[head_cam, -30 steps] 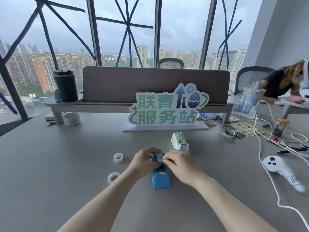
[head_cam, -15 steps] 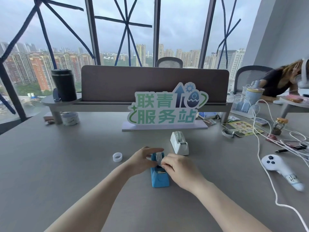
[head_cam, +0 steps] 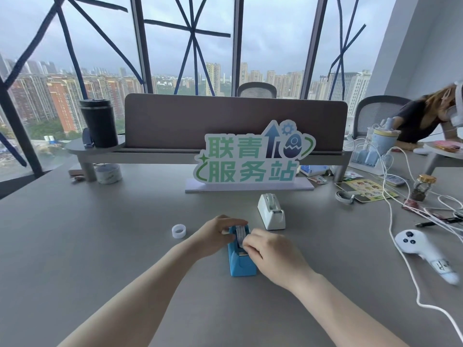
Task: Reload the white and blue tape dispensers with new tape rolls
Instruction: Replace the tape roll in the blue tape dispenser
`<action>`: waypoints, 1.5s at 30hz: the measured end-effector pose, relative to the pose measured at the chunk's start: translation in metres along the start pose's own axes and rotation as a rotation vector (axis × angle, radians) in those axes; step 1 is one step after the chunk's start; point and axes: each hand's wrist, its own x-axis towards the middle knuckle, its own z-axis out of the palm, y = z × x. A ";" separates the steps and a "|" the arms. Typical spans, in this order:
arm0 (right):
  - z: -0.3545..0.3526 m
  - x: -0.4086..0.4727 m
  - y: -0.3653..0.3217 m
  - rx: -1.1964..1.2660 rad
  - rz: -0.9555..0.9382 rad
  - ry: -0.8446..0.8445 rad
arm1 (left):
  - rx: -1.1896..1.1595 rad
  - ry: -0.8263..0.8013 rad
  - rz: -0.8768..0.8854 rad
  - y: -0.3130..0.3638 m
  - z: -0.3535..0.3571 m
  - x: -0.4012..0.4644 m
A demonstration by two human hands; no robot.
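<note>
The blue tape dispenser (head_cam: 241,265) stands on the grey table in front of me, with a clear tape roll (head_cam: 241,232) sitting in its cradle. My left hand (head_cam: 215,236) grips the dispenser's left side at the roll. My right hand (head_cam: 271,249) pinches the tape's loose end just over the cutter. The white tape dispenser (head_cam: 271,214) stands untouched a little behind and to the right, with a roll in it. A small loose tape roll (head_cam: 178,231) lies on the table left of my left hand.
A green and white sign (head_cam: 250,159) stands behind the dispensers before a desk divider. A black tumbler (head_cam: 99,122) sits on the shelf at left, a wide tape roll (head_cam: 108,173) below it. A white controller (head_cam: 416,246), cables and a jar (head_cam: 423,187) lie at right; a person leans at far right.
The tape roll, held between both hands above the blue dispenser a second ago, now sits in its cradle. My right hand has drawn the tape end down toward the cutter.
</note>
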 end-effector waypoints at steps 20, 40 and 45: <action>-0.002 -0.018 -0.002 -0.272 -0.201 0.025 | 0.019 0.031 0.003 -0.001 0.002 -0.001; 0.002 -0.026 0.024 0.217 0.383 0.028 | -0.135 0.173 -0.057 -0.006 0.015 -0.017; 0.011 -0.029 0.020 0.362 0.460 -0.055 | -0.336 0.226 -0.109 -0.005 0.020 -0.043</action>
